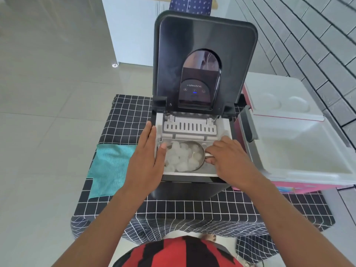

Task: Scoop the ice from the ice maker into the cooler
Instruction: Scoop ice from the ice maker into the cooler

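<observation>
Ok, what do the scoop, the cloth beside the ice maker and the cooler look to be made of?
Scoop: likely stainless steel, shiny and mirror-like along its rim and handle. Cloth: teal, probably microfibre or terry, with a matte, fuzzy surface and soft folds. Cooler: seems moulded plastic, with a smooth white lining, a pink outside and rounded edges.

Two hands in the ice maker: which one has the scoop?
The right hand grips the metal scoop by its handle among the ice. The left hand lies flat on the ice maker rim, holding nothing.
</observation>
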Demonstrator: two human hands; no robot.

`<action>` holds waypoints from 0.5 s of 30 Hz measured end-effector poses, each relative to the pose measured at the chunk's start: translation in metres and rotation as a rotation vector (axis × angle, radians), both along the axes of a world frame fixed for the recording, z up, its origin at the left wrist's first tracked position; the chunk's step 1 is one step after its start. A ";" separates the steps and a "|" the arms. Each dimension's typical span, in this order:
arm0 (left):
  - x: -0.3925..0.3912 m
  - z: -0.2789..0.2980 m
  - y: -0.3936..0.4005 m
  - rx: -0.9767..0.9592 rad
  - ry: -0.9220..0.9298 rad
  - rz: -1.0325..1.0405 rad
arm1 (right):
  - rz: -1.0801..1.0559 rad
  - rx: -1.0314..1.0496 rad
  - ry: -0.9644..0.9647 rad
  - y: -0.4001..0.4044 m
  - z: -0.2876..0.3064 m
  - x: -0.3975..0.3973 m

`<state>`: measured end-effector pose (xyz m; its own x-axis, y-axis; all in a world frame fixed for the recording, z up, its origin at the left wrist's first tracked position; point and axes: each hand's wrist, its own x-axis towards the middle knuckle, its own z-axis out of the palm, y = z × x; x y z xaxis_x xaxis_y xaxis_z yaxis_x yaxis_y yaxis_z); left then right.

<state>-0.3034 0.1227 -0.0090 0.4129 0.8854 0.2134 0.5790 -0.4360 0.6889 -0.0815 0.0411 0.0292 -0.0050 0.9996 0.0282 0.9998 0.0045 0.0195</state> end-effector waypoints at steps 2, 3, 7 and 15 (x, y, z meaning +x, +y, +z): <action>0.000 0.000 0.000 -0.003 -0.007 0.011 | -0.016 0.016 0.011 -0.002 0.002 0.003; 0.000 -0.001 -0.001 -0.003 -0.010 0.016 | -0.029 0.019 0.017 -0.002 0.003 0.005; -0.001 -0.002 0.000 0.016 -0.007 0.017 | -0.062 0.017 0.043 -0.002 0.005 0.013; 0.000 0.001 -0.001 0.026 0.048 0.021 | -0.084 0.075 0.215 -0.005 0.007 0.028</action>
<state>-0.3034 0.1219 -0.0077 0.4050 0.8883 0.2166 0.6204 -0.4410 0.6486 -0.0536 0.0365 0.0366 0.0924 0.9913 0.0937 0.9778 -0.0726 -0.1967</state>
